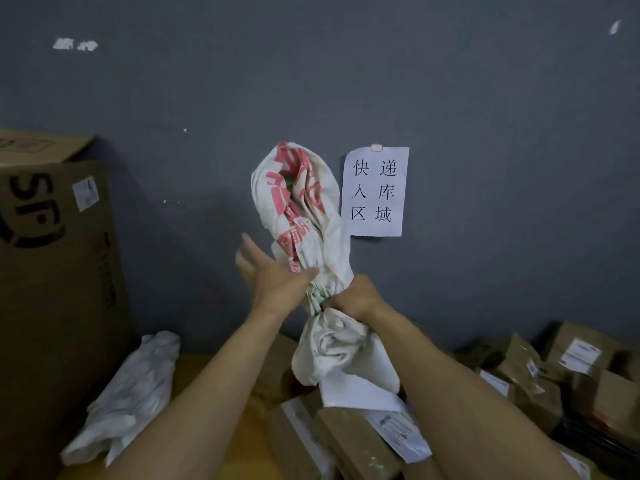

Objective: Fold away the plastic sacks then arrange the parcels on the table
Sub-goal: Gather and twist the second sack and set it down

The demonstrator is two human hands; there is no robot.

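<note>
A person stands at a yellow table (239,441) against a grey wall (450,98), holding a bunched white plastic sack (308,216) with red print upright in mid-air above the tabletop. The right hand (356,299) is clenched in a fist around the sack's narrow waist, squeezing it so the upper part balloons above and a crumpled lower end hangs below. The left hand (266,275) is spread, fingers extended, its palm and thumb laid against the left side of the sack just above the fist.

A second white sack (128,396), twisted into a long roll, lies on the table to the left, beside a tall cardboard box (52,306) with black lettering and a small label. Brown parcels (349,441) with white shipping labels lie in the near centre below the held sack, and more parcels (568,368) are heaped at the right, near the wall. A paper sign (375,192) with Chinese characters is fixed to the wall just right of the raised sack.
</note>
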